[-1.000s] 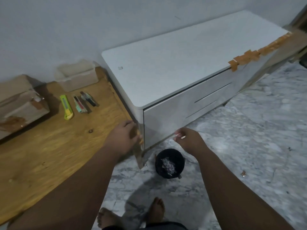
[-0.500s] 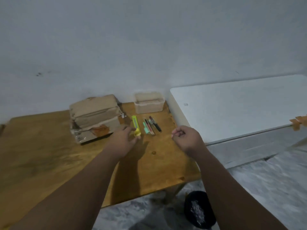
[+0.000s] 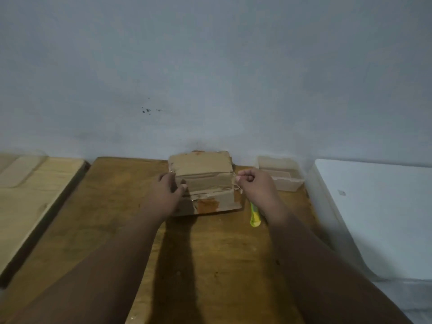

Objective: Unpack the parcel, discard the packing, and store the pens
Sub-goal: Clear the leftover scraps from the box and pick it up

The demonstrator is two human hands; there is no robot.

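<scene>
A brown cardboard parcel (image 3: 201, 169) with torn tape and an orange patch on its front stands at the back of the wooden table (image 3: 217, 258), against the wall. My left hand (image 3: 164, 192) grips its left side, thumb on the front face. My right hand (image 3: 257, 188) is at its right edge, fingers pinched on the tape and cardboard there. A yellow-green cutter (image 3: 254, 217) lies on the table just under my right wrist. The pens are hidden behind my right hand and arm.
A clear plastic box (image 3: 289, 184) sits at the back right of the table, right of the parcel. A white cabinet (image 3: 378, 206) adjoins the table on the right. A pale wooden board (image 3: 30, 190) lies to the left, across a dark gap.
My view swung from the floor bin and cabinet back to the table. Both hands moved forward from above the table onto the parcel, one at each side.
</scene>
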